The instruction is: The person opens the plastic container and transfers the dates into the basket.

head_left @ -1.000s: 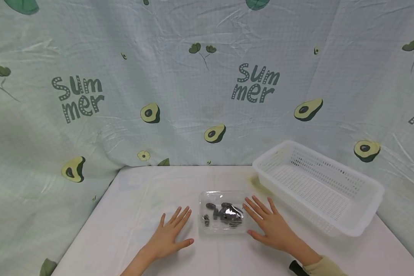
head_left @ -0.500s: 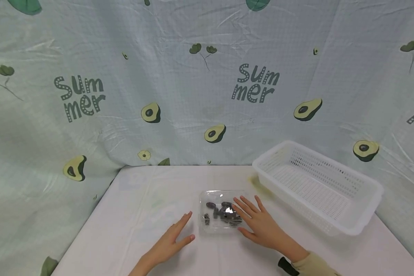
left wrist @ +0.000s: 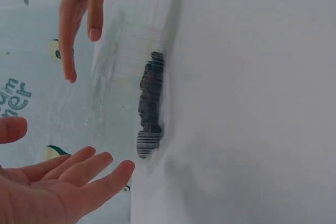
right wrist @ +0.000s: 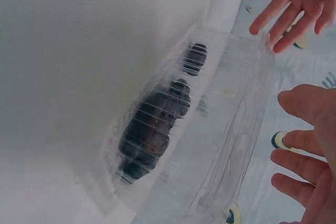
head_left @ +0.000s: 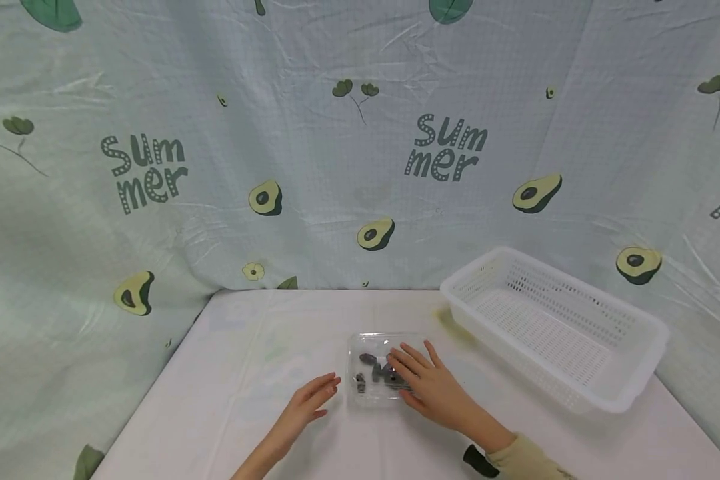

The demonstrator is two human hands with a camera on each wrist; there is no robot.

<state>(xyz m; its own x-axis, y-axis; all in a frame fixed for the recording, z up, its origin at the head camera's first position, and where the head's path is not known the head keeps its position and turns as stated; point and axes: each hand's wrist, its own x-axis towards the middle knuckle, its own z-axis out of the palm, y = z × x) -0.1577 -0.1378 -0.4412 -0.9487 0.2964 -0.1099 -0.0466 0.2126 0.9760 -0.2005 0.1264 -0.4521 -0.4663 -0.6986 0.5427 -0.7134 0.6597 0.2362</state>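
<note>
A clear plastic box (head_left: 355,399) lies on the table. Through its ribbed wall in the right wrist view, dark, lumpy oval pieces (right wrist: 149,129) show on the bottom; their kind is unclear. My right hand (head_left: 437,392) hovers over the box's right part with fingers extended, covering some of the pieces in the head view. Just left of the box, my left hand (head_left: 305,405) is held with relaxed fingers, fingertips near its left wall. From the left wrist, the box (left wrist: 113,87) stands between the two hands, and neither grips anything.
A white perforated plastic basket (head_left: 552,327) stands at the back right of the white table (head_left: 264,347). Behind the table hangs a pale curtain (head_left: 312,147) printed with avocados and lettering. A dark band (head_left: 480,461) is at my right wrist, by the sleeve (head_left: 525,460).
My right hand has moved left, from beside the box to over its right part. My left hand has turned onto its side, staying left of the box. The box has not moved.
</note>
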